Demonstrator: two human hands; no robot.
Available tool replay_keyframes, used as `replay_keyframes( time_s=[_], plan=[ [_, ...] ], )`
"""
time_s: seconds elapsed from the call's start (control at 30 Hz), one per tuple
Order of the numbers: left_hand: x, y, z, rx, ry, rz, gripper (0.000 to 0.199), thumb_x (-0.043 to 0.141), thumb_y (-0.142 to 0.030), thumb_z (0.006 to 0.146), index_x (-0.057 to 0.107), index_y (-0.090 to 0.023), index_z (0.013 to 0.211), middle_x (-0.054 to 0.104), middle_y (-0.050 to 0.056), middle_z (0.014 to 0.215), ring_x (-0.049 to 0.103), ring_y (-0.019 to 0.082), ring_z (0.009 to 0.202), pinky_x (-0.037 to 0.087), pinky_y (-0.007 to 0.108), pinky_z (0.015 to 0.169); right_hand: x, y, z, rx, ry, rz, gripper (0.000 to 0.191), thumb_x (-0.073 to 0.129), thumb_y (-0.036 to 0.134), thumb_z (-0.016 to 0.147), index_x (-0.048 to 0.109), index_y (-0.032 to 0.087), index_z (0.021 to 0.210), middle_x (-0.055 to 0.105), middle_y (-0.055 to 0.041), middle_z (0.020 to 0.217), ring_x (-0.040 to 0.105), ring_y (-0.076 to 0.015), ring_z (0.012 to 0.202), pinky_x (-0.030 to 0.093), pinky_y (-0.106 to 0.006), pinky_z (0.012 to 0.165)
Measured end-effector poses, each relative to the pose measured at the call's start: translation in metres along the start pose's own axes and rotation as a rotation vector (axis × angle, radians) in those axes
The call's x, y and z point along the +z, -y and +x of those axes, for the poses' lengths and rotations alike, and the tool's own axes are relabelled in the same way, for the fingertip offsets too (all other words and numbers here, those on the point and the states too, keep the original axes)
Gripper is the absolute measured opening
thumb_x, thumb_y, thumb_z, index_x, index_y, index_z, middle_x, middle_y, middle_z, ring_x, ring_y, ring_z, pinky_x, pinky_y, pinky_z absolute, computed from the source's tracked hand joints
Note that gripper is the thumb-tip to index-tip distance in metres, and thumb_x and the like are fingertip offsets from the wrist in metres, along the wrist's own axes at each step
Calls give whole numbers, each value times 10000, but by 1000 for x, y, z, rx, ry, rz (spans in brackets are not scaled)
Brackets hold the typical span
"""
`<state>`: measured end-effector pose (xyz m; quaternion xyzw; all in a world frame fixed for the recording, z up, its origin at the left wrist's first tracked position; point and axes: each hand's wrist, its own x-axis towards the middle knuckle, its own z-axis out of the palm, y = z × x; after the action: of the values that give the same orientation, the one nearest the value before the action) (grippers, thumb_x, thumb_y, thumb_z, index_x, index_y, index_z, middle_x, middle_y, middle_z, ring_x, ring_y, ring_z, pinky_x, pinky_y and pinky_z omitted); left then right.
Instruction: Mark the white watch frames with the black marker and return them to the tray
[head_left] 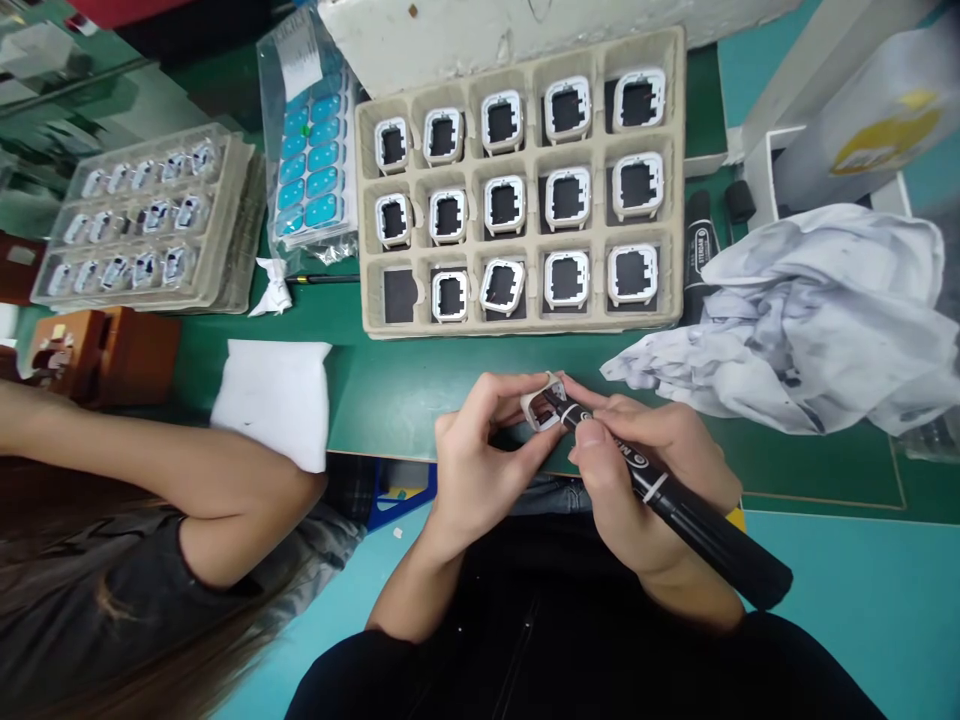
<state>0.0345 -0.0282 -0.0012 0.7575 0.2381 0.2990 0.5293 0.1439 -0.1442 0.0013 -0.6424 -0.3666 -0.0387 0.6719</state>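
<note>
Between thumb and fingers my left hand (476, 460) pinches a small white watch case frame (531, 410), tilted above the table's near edge. My right hand (652, 470) grips a black marker pen (697, 520) like a pencil, and its tip reaches the inside of the frame. Whether the tip touches the frame I cannot tell. Beyond my hands lies a beige moulded tray (525, 325) with similar white frames in its compartments. Its near left compartment (400, 296) shows only a dark bottom.
At right lie a crumpled grey-white cloth (817, 320) and another black marker (702, 240). A folded white cloth (274, 395) is near a co-worker's arm (150, 430) at left. Stacked trays of parts (217, 250) and a bag of blue pieces (315, 150) stand behind.
</note>
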Motion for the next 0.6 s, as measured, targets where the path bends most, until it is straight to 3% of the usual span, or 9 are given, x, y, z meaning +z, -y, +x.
replay_keyframes(
  time_s=[0.2, 0.37, 0.6],
  plan=[
    [-3, 3, -3, 58, -7, 89, 508, 1012, -121, 936, 821, -292, 1374, 925, 4, 1263, 932, 189, 1100, 780, 240, 1007, 0, 2, 1, -4, -2, -28, 213, 825, 70, 1006, 753, 252, 1091, 893, -6, 1023, 938, -287, 1016, 834, -369, 952],
    [-4, 1, 0, 114, -11, 114, 485, 1020, -125, 927, 825, -259, 1350, 933, 9, 1229, 938, 178, 1018, 781, 219, 954, -1, 5, 2, -18, 42, -67, 172, 807, 80, 1040, 756, 240, 1073, 895, -6, 1029, 935, -288, 1074, 817, -294, 904],
    [-4, 0, -2, 94, -24, 146, 445, 1017, -202, 955, 814, -253, 1348, 932, 36, 1260, 939, 207, 1059, 793, 258, 951, 1, 5, 2, -4, 24, -51, 149, 782, 93, 1066, 742, 230, 1021, 862, 16, 951, 937, -251, 1045, 789, -251, 973]
  ],
)
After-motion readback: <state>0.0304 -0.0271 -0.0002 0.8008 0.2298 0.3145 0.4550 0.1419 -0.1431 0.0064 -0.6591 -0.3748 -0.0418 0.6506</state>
